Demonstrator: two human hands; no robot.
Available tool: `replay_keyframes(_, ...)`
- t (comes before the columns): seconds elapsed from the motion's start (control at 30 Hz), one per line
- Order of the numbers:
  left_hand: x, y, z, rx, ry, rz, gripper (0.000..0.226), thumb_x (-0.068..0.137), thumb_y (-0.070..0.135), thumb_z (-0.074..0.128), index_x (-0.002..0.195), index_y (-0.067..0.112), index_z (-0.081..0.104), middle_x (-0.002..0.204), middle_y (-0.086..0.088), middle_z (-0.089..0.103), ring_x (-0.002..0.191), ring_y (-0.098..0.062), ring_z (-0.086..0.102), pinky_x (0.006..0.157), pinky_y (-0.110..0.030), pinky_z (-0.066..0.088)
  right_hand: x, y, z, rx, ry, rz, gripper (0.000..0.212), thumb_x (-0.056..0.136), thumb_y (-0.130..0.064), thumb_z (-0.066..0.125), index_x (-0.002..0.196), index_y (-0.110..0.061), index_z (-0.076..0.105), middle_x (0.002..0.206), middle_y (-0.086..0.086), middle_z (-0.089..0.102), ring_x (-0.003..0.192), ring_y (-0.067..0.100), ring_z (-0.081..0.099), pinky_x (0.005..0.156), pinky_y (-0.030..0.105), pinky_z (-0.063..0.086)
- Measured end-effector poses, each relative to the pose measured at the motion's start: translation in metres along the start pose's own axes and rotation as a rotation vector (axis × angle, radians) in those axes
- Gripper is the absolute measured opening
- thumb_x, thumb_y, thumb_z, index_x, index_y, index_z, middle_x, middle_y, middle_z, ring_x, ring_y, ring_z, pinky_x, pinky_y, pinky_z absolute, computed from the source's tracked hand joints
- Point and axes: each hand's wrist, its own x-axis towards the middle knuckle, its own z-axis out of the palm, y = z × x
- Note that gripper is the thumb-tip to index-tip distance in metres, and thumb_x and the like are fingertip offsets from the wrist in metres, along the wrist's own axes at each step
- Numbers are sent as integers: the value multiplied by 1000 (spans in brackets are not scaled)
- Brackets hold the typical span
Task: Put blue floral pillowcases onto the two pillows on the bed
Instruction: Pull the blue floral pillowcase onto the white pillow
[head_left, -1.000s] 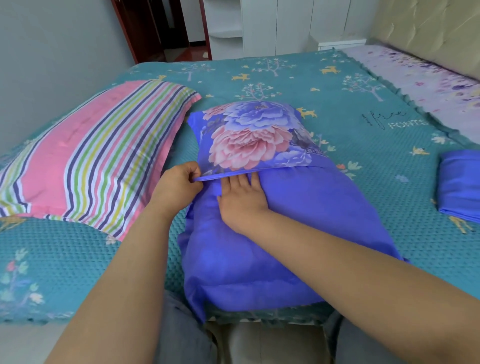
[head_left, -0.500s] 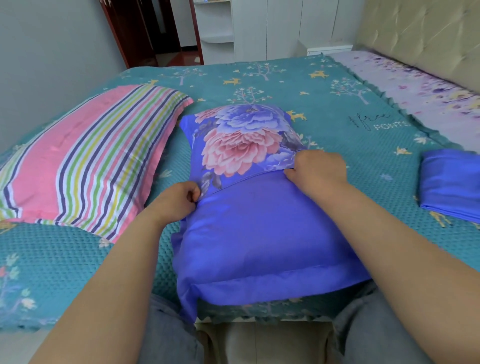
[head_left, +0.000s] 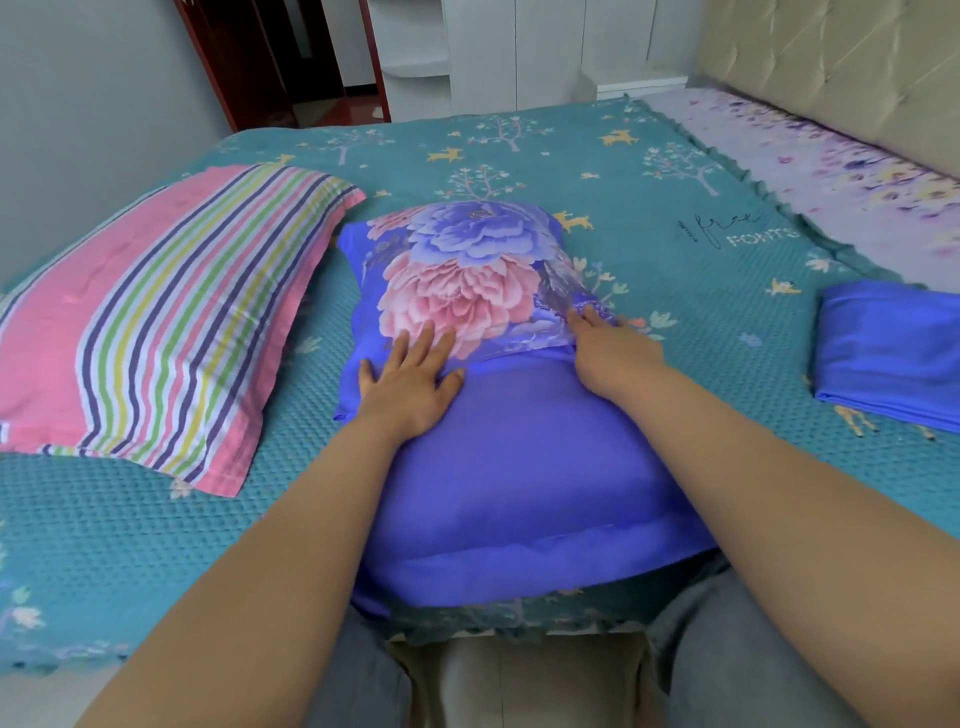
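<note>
A pillow in a blue floral pillowcase (head_left: 493, 452) lies in front of me at the bed's near edge, its far half printed with pink and blue flowers. My left hand (head_left: 410, 379) lies flat with spread fingers across the seam where the floral flap meets the plain blue part. My right hand (head_left: 608, 343) rests on the right end of that flap, fingers stretched along its edge. A second pillow in a pink striped cover (head_left: 156, 322) lies to the left. A folded blue pillowcase (head_left: 888, 353) sits at the right.
The teal bedspread (head_left: 675, 208) with trees and deer covers the bed. A lilac floral sheet strip (head_left: 831, 171) runs along the beige headboard (head_left: 831, 67) at the right. White cabinets and a dark doorway stand beyond the bed. My grey trouser legs show below.
My left hand let go of the flap's left corner and now lies flat on the seam. My right hand slid to the flap's right end and opened out.
</note>
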Motion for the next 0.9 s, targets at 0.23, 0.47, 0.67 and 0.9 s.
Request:
replay_keyframes(0.23,-16,-60,10,-437,79,-240,60,98,24,43,150,9,17,154,-19,23,143,-30,21,116,-36,18,-36,64,12,648,-61,218,73,90,-67,34,136,-12,47,144,12,44,130,28,44,111,35,30)
replay_keyframes(0.47,-61,19,-35,-196,498,153,63,78,26,38,141,21,40,149,-7,36,133,-33,35,109,-49,30,-78,99,25,1215,-449,374,72,79,-78,34,106,-19,65,104,5,70,79,18,68,75,28,55)
replay_keyframes(0.67,-72,150,10,124,193,529,57,93,61,12,147,44,8,158,16,-1,147,-22,-4,110,-61,-7,-94,72,13,936,-100,344,72,93,-62,29,131,-5,53,137,18,51,123,31,51,105,38,40)
replay_keyframes(0.9,-64,183,31,191,179,356,53,97,55,12,148,42,6,159,13,-2,146,-28,-12,104,-68,-14,-96,89,13,434,-130,304,66,101,-47,21,130,5,49,126,32,52,118,37,52,94,31,37)
